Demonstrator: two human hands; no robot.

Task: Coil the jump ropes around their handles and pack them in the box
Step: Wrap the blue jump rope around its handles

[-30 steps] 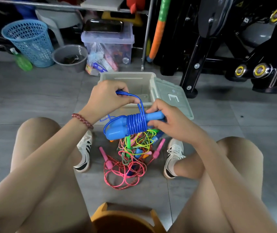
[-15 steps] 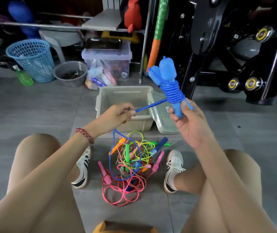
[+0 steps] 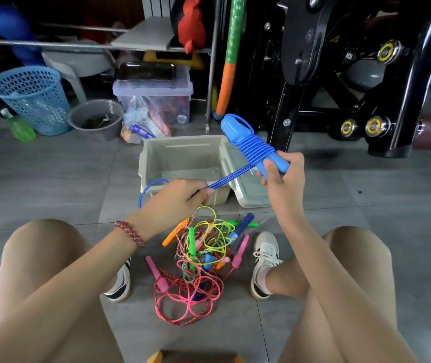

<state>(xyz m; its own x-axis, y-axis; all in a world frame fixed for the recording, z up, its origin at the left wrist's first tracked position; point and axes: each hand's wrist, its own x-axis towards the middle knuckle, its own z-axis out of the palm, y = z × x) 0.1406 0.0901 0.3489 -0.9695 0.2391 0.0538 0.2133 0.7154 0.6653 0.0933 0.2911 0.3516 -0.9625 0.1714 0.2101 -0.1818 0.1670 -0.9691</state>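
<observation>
My right hand (image 3: 282,179) grips the lower end of the blue jump rope handles (image 3: 251,145), held tilted up to the left above the box's lid, with blue cord wound round their middle. A taut doubled strand runs down-left to my left hand (image 3: 183,196), which pinches the blue cord; a loose loop (image 3: 147,189) hangs left of it. The beige box (image 3: 183,163) stands open on the floor behind my hands. A tangled pile of jump ropes (image 3: 201,258), pink, green, yellow and orange, lies between my feet.
The box's lid (image 3: 248,189) lies flat on its right side. Behind stand a clear storage bin (image 3: 154,100), a grey bowl (image 3: 96,119), a blue basket (image 3: 31,98) and a green bottle (image 3: 20,127). Black gym equipment (image 3: 340,74) fills the right. A yellow stool edge (image 3: 193,357) shows below.
My right hand lifted the wound handles from in front of me up and to the right. My left hand let go near the handles, moved down-left and now pulls the cord taut.
</observation>
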